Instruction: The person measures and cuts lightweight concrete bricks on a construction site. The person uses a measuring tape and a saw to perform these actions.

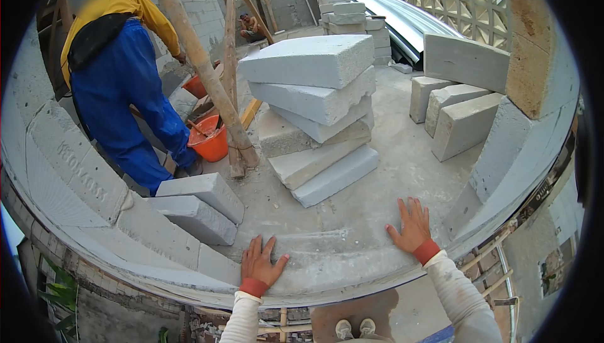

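My left hand [260, 262] rests flat on the concrete floor slab [314, 236] near its front edge, fingers spread and holding nothing. Just beyond it lie two stacked light grey blocks [200, 208]. To the right, my right hand [410, 226] also lies open on the slab, fingers pointing forward. Ahead, between the hands, rises a leaning stack of several pale blocks [318, 107], turned at different angles. Neither hand touches the blocks.
A person in a yellow top and blue trousers [129, 85] stands at left beside an orange bucket [209, 138] and wooden poles [204, 60]. More blocks [469, 120] stand at right. Low block walls [82, 167] flank the slab. Another person [251, 27] crouches far back.
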The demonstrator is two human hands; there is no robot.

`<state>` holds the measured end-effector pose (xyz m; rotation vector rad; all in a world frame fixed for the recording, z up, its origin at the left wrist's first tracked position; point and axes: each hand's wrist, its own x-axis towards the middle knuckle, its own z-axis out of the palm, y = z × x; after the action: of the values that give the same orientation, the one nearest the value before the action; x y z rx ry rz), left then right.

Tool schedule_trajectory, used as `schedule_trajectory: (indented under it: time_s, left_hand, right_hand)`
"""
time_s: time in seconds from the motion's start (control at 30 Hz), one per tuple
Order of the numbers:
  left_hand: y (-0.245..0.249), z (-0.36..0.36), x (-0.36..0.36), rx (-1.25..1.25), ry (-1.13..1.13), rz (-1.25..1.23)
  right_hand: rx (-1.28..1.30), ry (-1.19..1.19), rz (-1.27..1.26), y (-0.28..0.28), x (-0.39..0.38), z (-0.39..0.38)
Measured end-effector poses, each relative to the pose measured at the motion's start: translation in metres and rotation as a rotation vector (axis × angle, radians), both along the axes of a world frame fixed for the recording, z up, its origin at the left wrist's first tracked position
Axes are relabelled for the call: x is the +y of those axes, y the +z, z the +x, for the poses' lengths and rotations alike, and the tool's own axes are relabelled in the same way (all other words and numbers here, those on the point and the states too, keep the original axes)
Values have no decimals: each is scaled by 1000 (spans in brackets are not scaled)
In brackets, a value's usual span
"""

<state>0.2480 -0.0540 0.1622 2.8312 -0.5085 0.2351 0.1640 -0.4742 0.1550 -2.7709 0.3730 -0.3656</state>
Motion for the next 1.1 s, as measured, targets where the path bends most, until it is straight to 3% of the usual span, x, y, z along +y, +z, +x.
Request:
schedule_trajectory:
  time_s: [0.1,0.17,0.23,0.4,0.8,1.0,1.1]
  left_hand:
    - [4,8,-12,54,84,30]
    - [10,37,-40,90,44,-170]
    - [-2,81,-75,30,23,-370]
    - [-13,133,-135,155,66,-566]
    - [-14,149,-148,13,178,-454]
    - [-6,205,-180,7,264,-464]
    - [-4,222,-173,-20,198,-549]
  right_hand:
    - [-18,28,149,8,9,39]
    - [-66,91,296,4,15,91]
    - [-63,32,279,12,29,131]
    - [-157,-74,292,2,48,183]
    - [-335,-31,525,-23,46,221]
    - [-351,-37,534,-15,19,283]
    - [-301,-59,462,-1,23,288]
